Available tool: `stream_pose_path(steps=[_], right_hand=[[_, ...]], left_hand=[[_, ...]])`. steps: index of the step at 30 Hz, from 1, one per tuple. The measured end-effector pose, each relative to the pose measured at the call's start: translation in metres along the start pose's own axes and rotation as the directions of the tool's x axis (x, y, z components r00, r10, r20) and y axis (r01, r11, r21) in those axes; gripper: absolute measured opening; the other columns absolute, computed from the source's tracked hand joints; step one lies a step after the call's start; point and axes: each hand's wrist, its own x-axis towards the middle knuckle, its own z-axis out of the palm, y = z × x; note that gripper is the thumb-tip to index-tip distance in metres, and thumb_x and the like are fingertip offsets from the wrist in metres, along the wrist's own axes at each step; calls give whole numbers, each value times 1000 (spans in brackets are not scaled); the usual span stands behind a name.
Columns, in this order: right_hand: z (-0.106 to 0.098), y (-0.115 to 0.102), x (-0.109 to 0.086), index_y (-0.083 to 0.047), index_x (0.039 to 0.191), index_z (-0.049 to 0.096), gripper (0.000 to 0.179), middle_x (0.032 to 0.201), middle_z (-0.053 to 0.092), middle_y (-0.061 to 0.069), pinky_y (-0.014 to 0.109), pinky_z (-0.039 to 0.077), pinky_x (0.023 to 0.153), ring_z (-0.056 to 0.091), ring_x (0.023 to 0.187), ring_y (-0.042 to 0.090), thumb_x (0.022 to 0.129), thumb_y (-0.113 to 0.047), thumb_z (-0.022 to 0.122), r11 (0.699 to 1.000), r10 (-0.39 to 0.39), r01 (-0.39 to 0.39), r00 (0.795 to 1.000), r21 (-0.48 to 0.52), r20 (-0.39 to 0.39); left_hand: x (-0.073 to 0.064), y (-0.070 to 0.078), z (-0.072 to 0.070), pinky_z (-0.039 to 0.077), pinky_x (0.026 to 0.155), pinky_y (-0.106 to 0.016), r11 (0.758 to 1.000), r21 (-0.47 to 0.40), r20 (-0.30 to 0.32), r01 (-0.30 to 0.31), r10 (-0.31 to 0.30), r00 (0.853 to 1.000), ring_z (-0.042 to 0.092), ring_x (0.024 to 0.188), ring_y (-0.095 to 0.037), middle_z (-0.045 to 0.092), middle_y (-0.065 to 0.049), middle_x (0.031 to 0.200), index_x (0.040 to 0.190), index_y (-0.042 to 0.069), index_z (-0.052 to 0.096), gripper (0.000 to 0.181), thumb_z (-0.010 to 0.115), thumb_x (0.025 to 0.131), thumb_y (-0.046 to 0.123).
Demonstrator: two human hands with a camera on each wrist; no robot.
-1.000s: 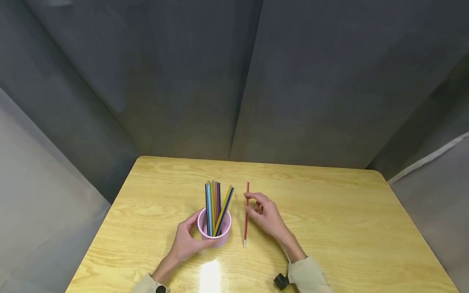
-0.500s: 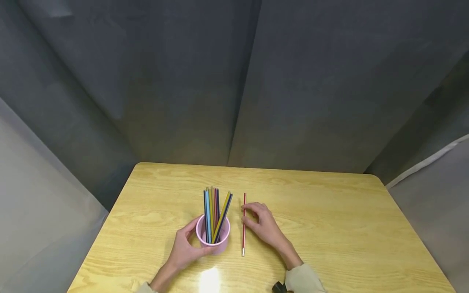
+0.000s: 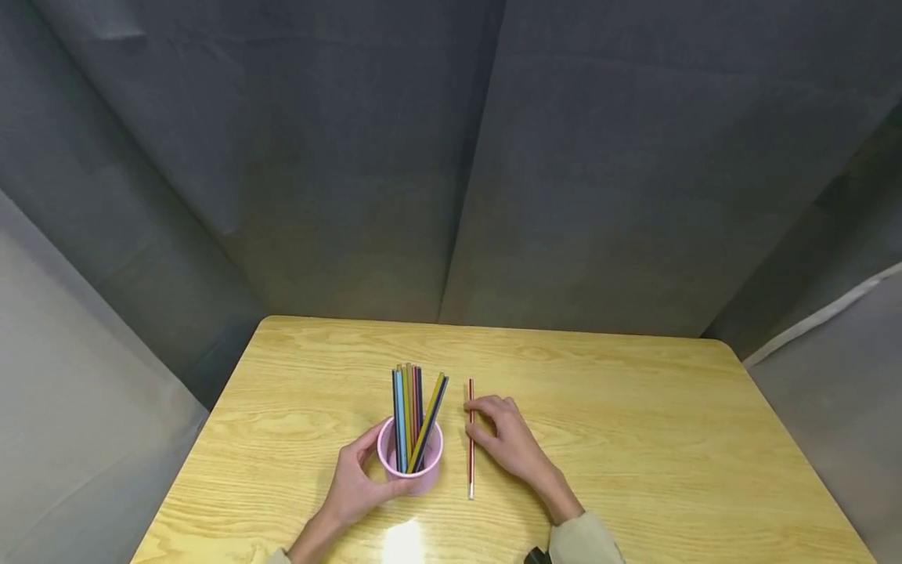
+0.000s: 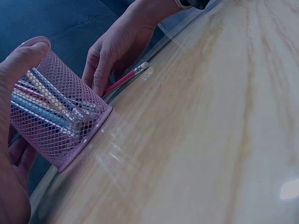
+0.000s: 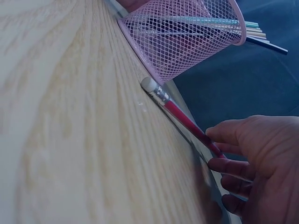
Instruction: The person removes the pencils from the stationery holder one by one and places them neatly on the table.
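A pink mesh cup (image 3: 411, 462) stands on the wooden table (image 3: 634, 439) with several coloured pencils (image 3: 412, 403) upright in it. My left hand (image 3: 355, 479) grips the cup from the left, thumb on its rim (image 4: 25, 51). Just right of the cup a red pencil (image 3: 470, 458) lies flat on the table, eraser end towards me (image 5: 149, 85). My right hand (image 3: 506, 439) rests beside it and pinches its far half between thumb and fingers (image 5: 224, 149). In the left wrist view the cup (image 4: 60, 116), the right hand (image 4: 117, 51) and the red pencil (image 4: 126, 79) all show.
Grey cloth walls (image 3: 451, 157) close in the table at the back and sides. Bare tabletop stretches to the right of my right hand and behind the cup. A small black object (image 3: 535, 556) shows at my right sleeve.
The red pencil, held slightly raised a second ago, now lies flat on the table beside the cup, with my right hand lowered onto it. My left hand has stayed on the cup.
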Motion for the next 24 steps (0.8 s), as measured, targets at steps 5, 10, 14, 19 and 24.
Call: stream_pose_path(steps=[5, 10, 14, 19, 24], right_hand=[[1, -2, 0, -7, 126, 72, 32, 128, 69, 10, 41, 50, 90, 54, 106, 21, 95, -12, 75, 999, -6, 6, 1000, -33, 0], [2, -4, 0, -6, 124, 73, 30, 124, 68, 11, 43, 50, 90, 53, 106, 21, 96, -12, 74, 998, 6, -5, 1000, -62, 10], [2, -5, -1, -7, 123, 74, 28, 118, 67, 10, 40, 49, 86, 52, 104, 20, 95, -11, 73, 997, 19, -18, 1000, -69, 22], [2, -6, -1, -6, 123, 74, 28, 112, 65, 7, 36, 47, 83, 51, 102, 19, 96, -11, 72, 998, 28, -26, 999, -62, 28], [2, -7, -2, -4, 124, 73, 29, 110, 64, 7, 34, 46, 82, 50, 101, 19, 96, -11, 72, 997, 39, -37, 998, -63, 39]], left_hand=[[0, -1, 0, 45, 116, -27, 1000, 4, 0, -3, 3, 1000, 61, 132, -22, 62, -21, 144, 147, 1, 55, 90, 96, 67, 2], [1, 0, 0, 44, 116, -28, 1000, -1, 4, -8, 8, 1000, 61, 132, -23, 62, -21, 144, 148, 1, 54, 90, 96, 68, 2], [1, 1, 0, 45, 116, -28, 1000, -1, 5, -6, 6, 1000, 61, 131, -22, 62, -19, 144, 148, 2, 55, 90, 96, 68, 3], [0, 2, -1, 44, 117, -28, 1000, -6, 2, -6, 6, 1000, 61, 132, -21, 62, -20, 144, 148, 1, 54, 91, 97, 67, 3], [1, 2, -1, 42, 117, -27, 1000, 0, -2, -3, 3, 1000, 60, 133, -19, 62, -20, 144, 147, 0, 55, 91, 97, 66, 3]])
